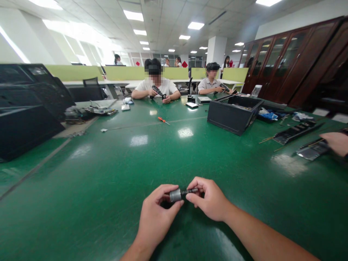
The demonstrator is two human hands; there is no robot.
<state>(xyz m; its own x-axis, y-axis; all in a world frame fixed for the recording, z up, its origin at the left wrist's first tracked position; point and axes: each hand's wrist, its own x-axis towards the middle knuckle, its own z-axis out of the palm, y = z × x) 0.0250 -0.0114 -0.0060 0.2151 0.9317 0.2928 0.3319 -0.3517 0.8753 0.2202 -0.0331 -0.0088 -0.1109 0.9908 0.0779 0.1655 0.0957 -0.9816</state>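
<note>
Low in the middle of the head view is a grey metal cylinder (175, 195) that looks like a small motor. A thin dark shaft (189, 191) sticks out of its right end. My left hand (159, 212) is closed round the cylinder, with fingers above and thumb below. My right hand (210, 199) pinches the far end of the shaft between thumb and fingers. Both hands are just above the green table (122, 163), and the piece lies nearly level between them. The right fingers cover part of the shaft's tip.
An orange screwdriver (162, 120) lies farther up the table. A dark open box (231, 112) stands back right, and a large black casing (27, 112) at left. Two co-workers across the table hold power tools. Another person's hand (335, 142) touches black metal parts (312, 149) at right.
</note>
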